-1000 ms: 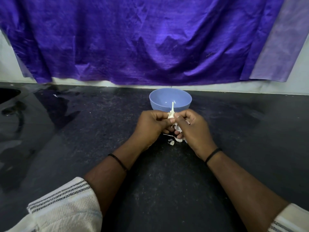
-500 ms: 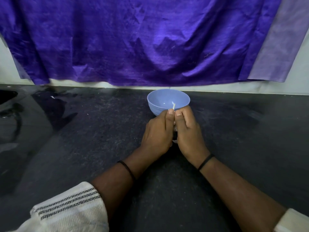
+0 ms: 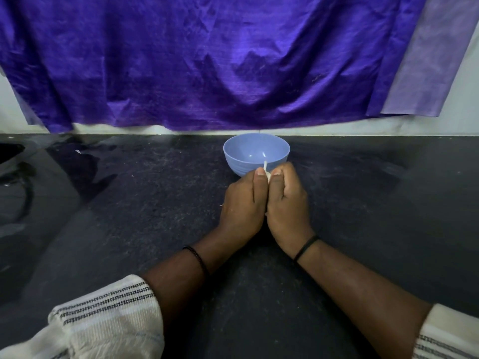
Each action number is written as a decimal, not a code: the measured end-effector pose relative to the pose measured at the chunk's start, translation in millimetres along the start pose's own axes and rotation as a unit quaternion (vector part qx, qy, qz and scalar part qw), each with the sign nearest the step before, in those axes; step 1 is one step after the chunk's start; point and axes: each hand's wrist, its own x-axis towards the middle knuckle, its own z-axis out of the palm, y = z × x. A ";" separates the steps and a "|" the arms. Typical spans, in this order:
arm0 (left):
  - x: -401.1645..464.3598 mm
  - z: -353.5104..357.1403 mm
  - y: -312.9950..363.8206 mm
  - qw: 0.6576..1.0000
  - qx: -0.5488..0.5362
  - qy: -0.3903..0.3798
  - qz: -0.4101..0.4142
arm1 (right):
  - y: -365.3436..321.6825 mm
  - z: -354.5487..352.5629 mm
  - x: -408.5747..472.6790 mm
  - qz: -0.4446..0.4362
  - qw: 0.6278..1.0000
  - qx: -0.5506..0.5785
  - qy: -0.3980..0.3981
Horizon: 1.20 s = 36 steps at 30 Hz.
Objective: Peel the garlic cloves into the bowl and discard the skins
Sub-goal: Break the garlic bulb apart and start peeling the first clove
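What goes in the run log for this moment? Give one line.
left hand: grip on garlic | right hand: grip on garlic | blue bowl: just behind hands | counter: dark

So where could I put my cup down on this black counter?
Bare counter lies right of the bowl and right hand, and also left of the left hand. Crowded where both hands pinch garlic by the bowl.
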 end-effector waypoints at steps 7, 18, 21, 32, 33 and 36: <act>-0.7 1.8 -0.4 1.000 -0.017 0.012 -0.011 | 2.9 0.4 4.1 0.041 0.999 0.012 0.011; 13.6 -16.2 3.8 0.968 -0.176 -0.098 -0.147 | 6.0 -4.2 15.6 0.113 0.983 0.123 -0.081; 17.5 -23.6 -1.0 0.967 -0.176 -0.108 -0.151 | 0.8 -7.7 16.6 0.136 0.972 0.154 -0.110; 22.1 -30.5 -9.3 0.967 -0.158 -0.137 -0.148 | 2.6 -15.9 23.2 0.200 0.954 0.175 -0.137; 22.1 -30.3 -8.6 0.967 -0.154 -0.135 -0.149 | 4.0 -15.5 23.5 0.187 0.963 0.143 -0.130; 22.8 -28.7 -10.7 0.974 -0.120 -0.136 -0.138 | 9.0 -14.3 23.6 0.141 0.980 0.061 -0.124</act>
